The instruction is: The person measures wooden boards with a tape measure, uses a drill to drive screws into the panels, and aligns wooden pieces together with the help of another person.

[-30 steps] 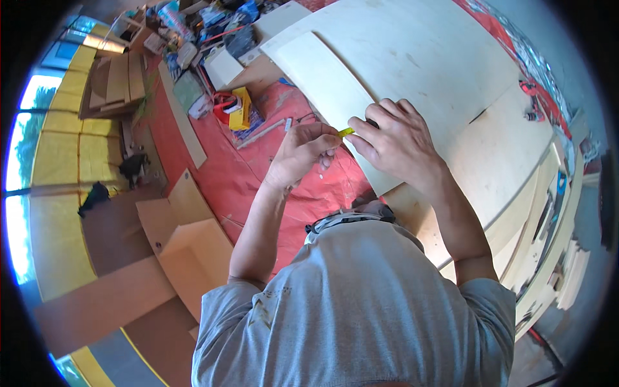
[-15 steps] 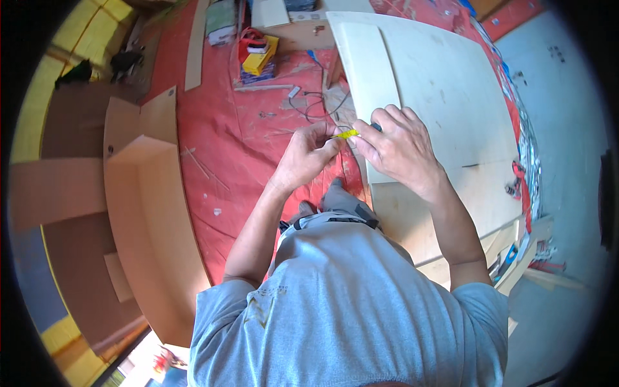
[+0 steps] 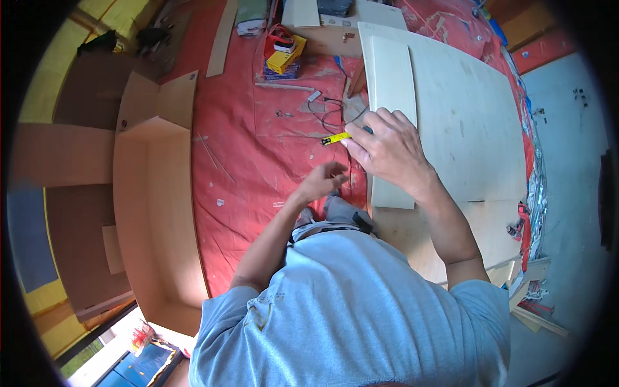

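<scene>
My right hand (image 3: 393,147) grips a tape measure (image 3: 334,138) over the near-left edge of the large pale board. Fingers hide most of its dark case; a short length of yellow blade with a dark end tab sticks out to the left. Lower down and to the left, my left hand (image 3: 321,182) hangs apart from the tape, fingers loosely bent and holding nothing. Under my right hand lie the large pale wood board (image 3: 467,122) and a narrower plank (image 3: 394,77) on top of it.
An open wooden cabinet box (image 3: 164,213) stands at left on the red floor covering (image 3: 235,135). Ahead lie a dark cable (image 3: 332,116) and a yellow box (image 3: 285,58). A red power tool (image 3: 520,219) rests at the board's right edge.
My left hand has let go of the tape's blade and dropped toward my body. The right hand still holds the tape measure, with more of its yellow blade showing.
</scene>
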Demonstrator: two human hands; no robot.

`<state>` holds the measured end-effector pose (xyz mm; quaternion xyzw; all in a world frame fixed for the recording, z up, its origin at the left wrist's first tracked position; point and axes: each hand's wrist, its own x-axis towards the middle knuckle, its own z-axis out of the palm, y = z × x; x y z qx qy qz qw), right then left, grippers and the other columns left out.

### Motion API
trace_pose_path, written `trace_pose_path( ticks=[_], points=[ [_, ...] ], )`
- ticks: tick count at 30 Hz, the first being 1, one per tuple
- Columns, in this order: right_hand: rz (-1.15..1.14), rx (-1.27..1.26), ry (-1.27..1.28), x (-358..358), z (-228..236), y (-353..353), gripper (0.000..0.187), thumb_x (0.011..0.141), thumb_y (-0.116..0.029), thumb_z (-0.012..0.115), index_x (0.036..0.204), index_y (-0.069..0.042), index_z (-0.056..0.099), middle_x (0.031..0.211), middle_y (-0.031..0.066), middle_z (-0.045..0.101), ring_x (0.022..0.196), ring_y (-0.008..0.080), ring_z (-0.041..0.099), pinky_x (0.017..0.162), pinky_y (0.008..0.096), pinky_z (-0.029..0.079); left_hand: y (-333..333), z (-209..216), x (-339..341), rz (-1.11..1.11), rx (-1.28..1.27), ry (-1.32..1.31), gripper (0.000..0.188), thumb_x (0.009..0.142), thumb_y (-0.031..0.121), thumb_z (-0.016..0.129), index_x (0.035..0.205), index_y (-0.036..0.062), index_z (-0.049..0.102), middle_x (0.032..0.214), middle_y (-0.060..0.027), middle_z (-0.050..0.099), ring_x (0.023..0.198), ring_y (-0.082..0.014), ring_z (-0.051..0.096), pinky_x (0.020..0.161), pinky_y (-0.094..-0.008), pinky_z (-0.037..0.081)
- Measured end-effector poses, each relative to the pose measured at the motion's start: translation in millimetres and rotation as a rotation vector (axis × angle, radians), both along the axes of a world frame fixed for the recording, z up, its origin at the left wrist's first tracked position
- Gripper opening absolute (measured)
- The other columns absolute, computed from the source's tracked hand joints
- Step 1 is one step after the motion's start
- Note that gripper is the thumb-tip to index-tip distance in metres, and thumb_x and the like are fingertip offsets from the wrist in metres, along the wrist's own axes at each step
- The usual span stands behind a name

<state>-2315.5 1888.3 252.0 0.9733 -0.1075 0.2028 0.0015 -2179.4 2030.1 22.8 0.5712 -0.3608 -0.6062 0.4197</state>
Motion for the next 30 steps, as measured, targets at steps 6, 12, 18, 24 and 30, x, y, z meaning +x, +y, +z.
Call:
trace_pose_path(
  ticks=[6,12,18,24,30],
  points=[
    [-0.067,0.076,-0.006,-15,-14,-46,0.026,0.088,-0.028,0.08,0.107,-0.011,0.078,0.088,0.0039,0.061,0.086,0.0215,0.061,0.075,0.0388,0.048,-43,-161,-114,-0.409,0.191,-0.609,0.069,0.095,0.053,0.071,0.125,-0.0091,0.066,0.121,-0.0317,0.072,0.116,-0.0418,0.071,0.1,-0.0481,0.055],
    [-0.132,0.13,0.006,-35,-35,-94,0.022,0.087,-0.027,0.08,0.101,-0.01,0.075,0.087,0.0045,0.061,0.088,0.0212,0.061,0.075,0.0386,0.047,-65,-200,-177,-0.605,0.11,-0.463,0.036,0.098,0.036,0.064,0.107,0.0037,0.076,0.114,-0.0277,0.073,0.107,-0.0446,0.073,0.093,-0.0535,0.058],
    [-0.167,0.128,-0.024,-41,-56,-128,0.021,0.086,-0.026,0.081,0.091,-0.008,0.072,0.087,0.005,0.064,0.089,0.0204,0.062,0.074,0.0384,0.046,-84,-185,-186,-0.839,0.11,-0.677,0.025,0.09,0.021,0.065,0.106,0.0099,0.08,0.112,-0.0206,0.076,0.101,-0.0403,0.075,0.091,-0.0522,0.06],
    [-0.178,0.128,-0.06,-38,-64,-136,0.021,0.088,-0.027,0.08,0.097,-0.009,0.074,0.086,0.0039,0.061,0.088,0.0204,0.061,0.074,0.0379,0.046,-92,-140,-193,-0.717,0.297,-0.653,0.026,0.091,0.025,0.066,0.109,0.0147,0.082,0.111,-0.0155,0.079,0.108,-0.0364,0.076,0.093,-0.0475,0.06],
    [-0.174,0.129,-0.103,-31,-64,-128,0.019,0.087,-0.027,0.08,0.092,-0.01,0.074,0.085,0.0034,0.063,0.088,0.0202,0.062,0.073,0.0382,0.046,-116,-87,-179,-0.719,0.406,-0.848,0.037,0.095,0.04,0.069,0.11,0.009,0.081,0.112,-0.0156,0.079,0.108,-0.035,0.076,0.093,-0.0467,0.06]
  ],
)
